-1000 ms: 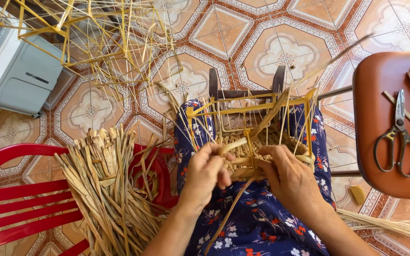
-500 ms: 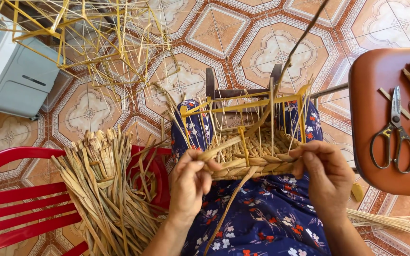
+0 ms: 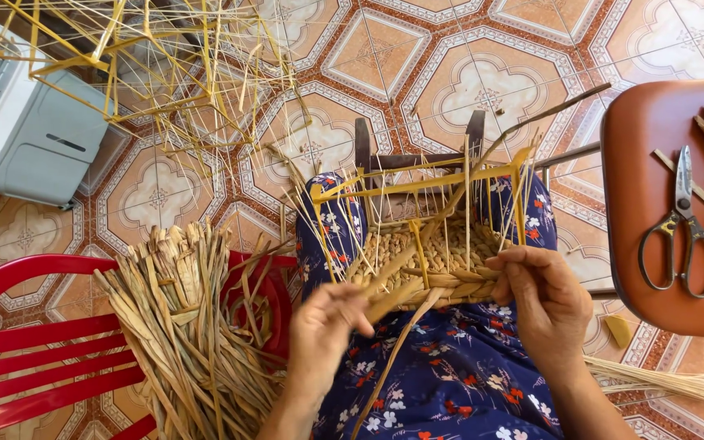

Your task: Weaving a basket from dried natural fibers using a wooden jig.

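Gripping a straw strand [image 3: 397, 295] with closed left hand [image 3: 329, 327] beside the half-woven basket [image 3: 433, 253]; pinching its braided rim with right hand [image 3: 541, 297].

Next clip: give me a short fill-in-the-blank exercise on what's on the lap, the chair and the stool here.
1. The half-woven basket rests on the person's ____.
2. The bundle of dried straw lies on a ____ plastic chair.
3. On the brown stool lies a pair of ____.
4. The right hand grips the basket's braided ____.

Missing words: lap; red; scissors; rim
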